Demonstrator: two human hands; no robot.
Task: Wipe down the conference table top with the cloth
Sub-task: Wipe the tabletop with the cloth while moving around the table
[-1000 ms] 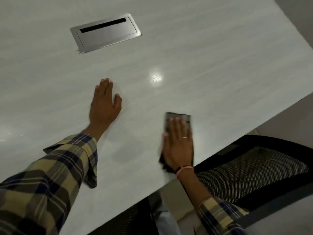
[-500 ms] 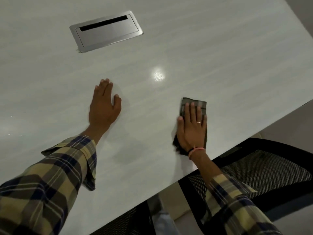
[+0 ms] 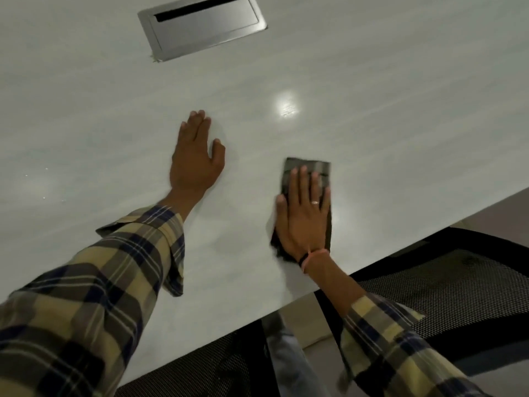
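On the conference table top [image 3: 372,96], the right hand [image 3: 305,216] presses flat, fingers straight, on the dark cloth [image 3: 322,170]. The left hand [image 3: 194,164] rests open, holding nothing.

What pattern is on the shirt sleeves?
Plaid shirt sleeves: tan, navy and white checks, head view.

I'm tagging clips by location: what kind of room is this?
Likely an office meeting room: a large pale table with a flush metal cable hatch and mesh office chairs at its edge.
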